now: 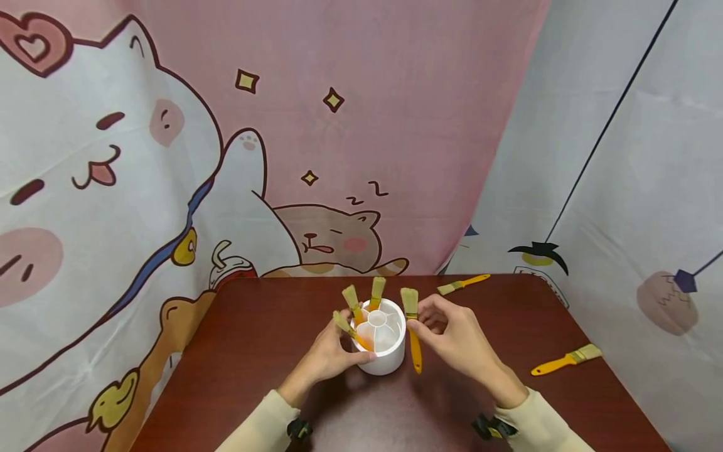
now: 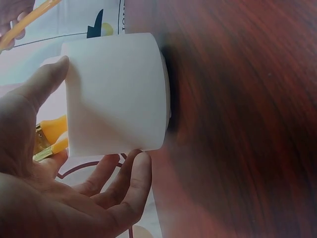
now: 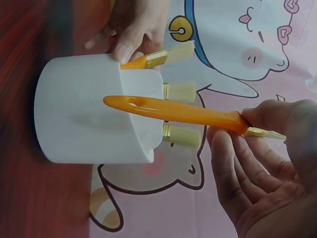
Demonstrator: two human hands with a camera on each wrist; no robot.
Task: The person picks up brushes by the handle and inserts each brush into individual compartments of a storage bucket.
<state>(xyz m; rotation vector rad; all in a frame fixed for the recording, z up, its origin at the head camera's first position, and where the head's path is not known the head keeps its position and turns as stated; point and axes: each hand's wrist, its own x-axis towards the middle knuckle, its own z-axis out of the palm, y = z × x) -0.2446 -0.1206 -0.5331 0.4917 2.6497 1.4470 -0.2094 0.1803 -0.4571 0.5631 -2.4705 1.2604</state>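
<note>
A white round holder (image 1: 381,361) with inner compartments stands on the table. My left hand (image 1: 327,356) grips it from the left, thumb at the near rim and fingers round the far side. Three paintbrushes stand in its left and back compartments, bristles up, one of them a leaning paintbrush (image 1: 351,329). Just right of the holder, my right hand (image 1: 456,333) pinches another paintbrush (image 1: 415,348) between thumb and fingers, near the metal band. Its bristles point up and its orange handle (image 3: 183,111) hangs down, overlapping the holder's wall in the right wrist view.
One paintbrush (image 1: 463,284) lies near the table's back edge, right of the holder. Another paintbrush (image 1: 567,360) lies close to the right edge. The dark red wooden table (image 1: 254,376) meets a cartoon-printed cloth (image 1: 440,125) behind it.
</note>
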